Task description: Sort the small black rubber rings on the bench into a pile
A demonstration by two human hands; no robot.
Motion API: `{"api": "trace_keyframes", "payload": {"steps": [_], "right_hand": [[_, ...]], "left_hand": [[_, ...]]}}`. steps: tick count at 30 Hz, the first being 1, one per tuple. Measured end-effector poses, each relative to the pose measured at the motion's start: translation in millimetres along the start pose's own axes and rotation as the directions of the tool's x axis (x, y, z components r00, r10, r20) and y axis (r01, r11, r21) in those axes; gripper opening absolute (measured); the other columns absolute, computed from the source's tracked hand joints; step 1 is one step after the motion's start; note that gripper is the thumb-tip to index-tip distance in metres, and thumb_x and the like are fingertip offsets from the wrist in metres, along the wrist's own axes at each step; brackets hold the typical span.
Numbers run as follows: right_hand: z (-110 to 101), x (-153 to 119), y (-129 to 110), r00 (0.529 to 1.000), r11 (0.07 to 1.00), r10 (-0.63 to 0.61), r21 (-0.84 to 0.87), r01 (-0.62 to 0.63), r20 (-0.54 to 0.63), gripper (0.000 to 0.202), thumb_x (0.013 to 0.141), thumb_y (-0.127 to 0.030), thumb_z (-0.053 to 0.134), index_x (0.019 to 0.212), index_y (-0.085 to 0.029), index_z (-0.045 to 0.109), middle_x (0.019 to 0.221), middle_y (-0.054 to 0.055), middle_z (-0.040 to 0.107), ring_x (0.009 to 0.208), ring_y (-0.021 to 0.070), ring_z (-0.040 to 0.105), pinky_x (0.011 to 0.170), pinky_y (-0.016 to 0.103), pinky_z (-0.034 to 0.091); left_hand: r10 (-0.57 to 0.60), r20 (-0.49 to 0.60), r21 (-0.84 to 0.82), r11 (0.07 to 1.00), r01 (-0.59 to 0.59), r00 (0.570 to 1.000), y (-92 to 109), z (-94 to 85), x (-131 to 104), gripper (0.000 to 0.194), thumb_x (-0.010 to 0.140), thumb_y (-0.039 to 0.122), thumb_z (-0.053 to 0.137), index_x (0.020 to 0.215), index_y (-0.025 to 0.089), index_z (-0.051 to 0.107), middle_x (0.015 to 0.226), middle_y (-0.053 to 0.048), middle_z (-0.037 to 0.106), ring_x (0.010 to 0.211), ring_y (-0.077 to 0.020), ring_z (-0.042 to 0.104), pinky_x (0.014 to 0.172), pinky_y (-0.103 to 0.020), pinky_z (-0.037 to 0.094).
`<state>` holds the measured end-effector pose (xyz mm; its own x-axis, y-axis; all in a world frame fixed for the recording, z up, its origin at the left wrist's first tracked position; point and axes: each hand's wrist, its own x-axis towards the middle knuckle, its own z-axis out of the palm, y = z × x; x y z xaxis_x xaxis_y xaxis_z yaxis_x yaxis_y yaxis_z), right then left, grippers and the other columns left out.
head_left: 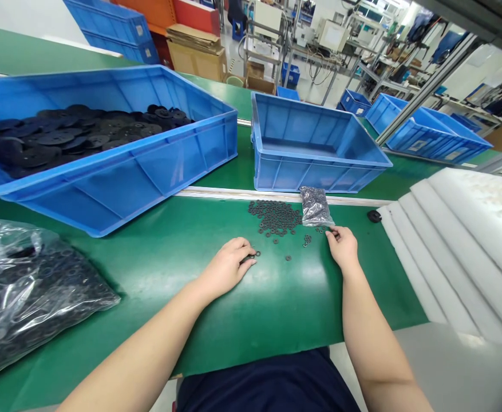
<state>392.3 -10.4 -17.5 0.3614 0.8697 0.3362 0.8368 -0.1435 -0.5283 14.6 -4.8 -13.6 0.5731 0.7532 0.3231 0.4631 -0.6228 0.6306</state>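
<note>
Head: ring (pixel 258 253) beside left hand (pixel 228 266).

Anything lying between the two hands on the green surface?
Yes, head view: a few loose dark rings and a small ring cluster lie between left hand and right hand; the larger pile sits beyond.

I'm seeing small black rings (pixel 279 216) lying loosely heaped near the frame's centre, a filled clear bag (pixel 315 206) resting just to their right.
</note>
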Motion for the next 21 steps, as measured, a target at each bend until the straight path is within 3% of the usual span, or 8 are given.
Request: {"api": "trace_keyframes", "payload": {"steps": [5,11,16,21], "right_hand": [[6,-5,-8,0.998,0.998,-0.055,0.042,0.055,-0.01,0.033,0.084,-0.041,0.055,0.095,-0.016,0.074,0.087,0.009,0.066,0.069,0.0194,0.058,0.076,0.038,0.052],[8,0,-12,0.995,0.994,-0.101,0.042,0.1,0.024,0.032,0.087,-0.04,0.054,0.094,-0.017,0.076,0.087,0.009,0.067,0.073,0.0202,0.059,0.078,0.038,0.051],[12,-6,-14,0.994,0.993,-0.111,0.051,0.11,0.024,0.034,0.085,-0.046,0.059,0.092,-0.017,0.077,0.085,0.008,0.067,0.069,0.0191,0.057,0.075,0.037,0.05],[16,-9,-26,0.989,0.987,-0.146,0.069,0.144,0.029,0.034,0.086,-0.046,0.056,0.086,-0.018,0.076,0.082,0.008,0.067,0.073,0.0209,0.058,0.076,0.038,0.049]], "left_hand": [[-0.083,-0.032,0.027,0.996,0.084,0.996,-5,-17.2,-1,0.024,0.097,0.036,0.052,0.106,0.019,0.066,0.102,-0.009,0.065,0.096,-0.0227,0.062,0.089,-0.039,0.051],[-0.214,-0.027,0.054,0.975,0.215,0.976,-24,-38.4,1,0.024,0.095,0.036,0.051,0.093,0.018,0.067,0.087,-0.006,0.067,0.076,-0.0187,0.062,0.076,-0.033,0.05],[-0.186,0.038,0.009,0.982,0.186,0.982,-16,-37.3,-1,0.018,0.092,0.035,0.061,0.096,0.019,0.067,0.087,-0.004,0.065,0.079,-0.0178,0.062,0.075,-0.031,0.049],[-0.199,0.09,0.048,0.98,0.196,0.976,-5,-29.5,-4,0.026,0.085,0.036,0.074,0.103,0.019,0.066,0.097,-0.005,0.064,0.085,-0.0188,0.062,0.077,-0.031,0.05]]}}
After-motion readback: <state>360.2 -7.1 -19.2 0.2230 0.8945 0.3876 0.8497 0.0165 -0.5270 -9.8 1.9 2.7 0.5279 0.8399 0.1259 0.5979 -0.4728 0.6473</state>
